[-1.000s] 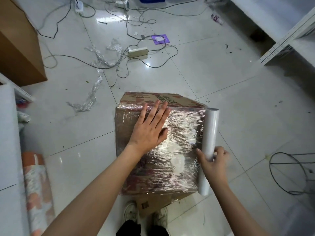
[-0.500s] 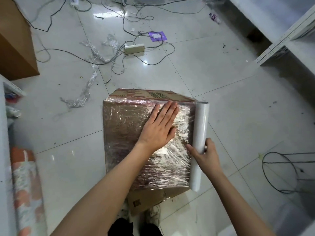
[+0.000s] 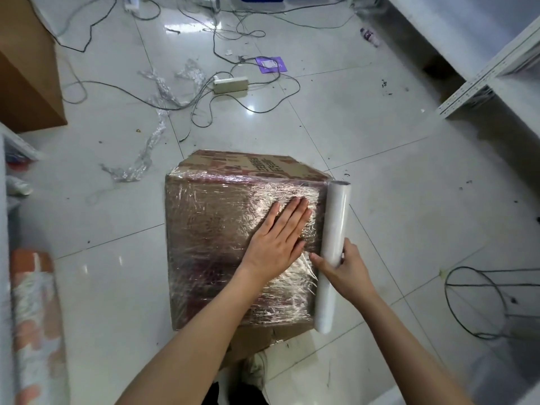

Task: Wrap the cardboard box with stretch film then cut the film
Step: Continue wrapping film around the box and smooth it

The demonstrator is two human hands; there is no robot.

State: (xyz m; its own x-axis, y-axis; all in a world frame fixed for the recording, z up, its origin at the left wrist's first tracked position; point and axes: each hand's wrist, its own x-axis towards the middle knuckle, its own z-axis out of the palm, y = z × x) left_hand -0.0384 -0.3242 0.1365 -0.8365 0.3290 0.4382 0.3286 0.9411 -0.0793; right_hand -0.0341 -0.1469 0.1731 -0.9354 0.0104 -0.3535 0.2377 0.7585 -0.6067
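Left hand (image 3: 277,244) has slid right across the film-covered top of the cardboard box (image 3: 222,252) on the floor, fingers flat, now near the stretch film roll (image 3: 333,252). Right hand (image 3: 344,273) still grips the roll at the box's right edge. Box print unreadable.

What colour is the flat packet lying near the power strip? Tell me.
Purple, with a white label: the packet beyond the power strip, head view.
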